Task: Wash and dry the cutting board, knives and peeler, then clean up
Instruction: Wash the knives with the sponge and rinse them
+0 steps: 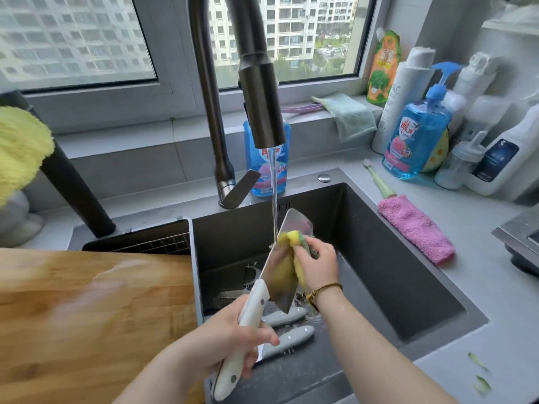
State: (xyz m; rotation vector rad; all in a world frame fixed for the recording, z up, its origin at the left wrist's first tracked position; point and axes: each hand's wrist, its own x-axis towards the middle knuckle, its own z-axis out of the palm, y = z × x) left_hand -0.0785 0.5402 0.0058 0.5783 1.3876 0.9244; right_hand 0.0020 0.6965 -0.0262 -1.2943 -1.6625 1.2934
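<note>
My left hand (230,342) grips the white handle of a cleaver (281,290), whose wide blade tilts up over the dark sink (408,287). My right hand (316,265) holds a yellow sponge (287,262) folded against the blade. Water runs from the faucet (259,91) onto the blade's top. Two more grey-handled knives (291,336) lie on the sink floor, and the peeler (250,275) lies behind them. A wet wooden cutting board (87,316) rests to the left of the sink.
A pink cloth (417,228) and a green brush (379,182) lie on the right counter, with soap bottles (417,135) behind. A green towel (347,115) hangs from the sill. A wire rack (154,243) sits at the sink's left. Peel scraps (479,374) lie bottom right.
</note>
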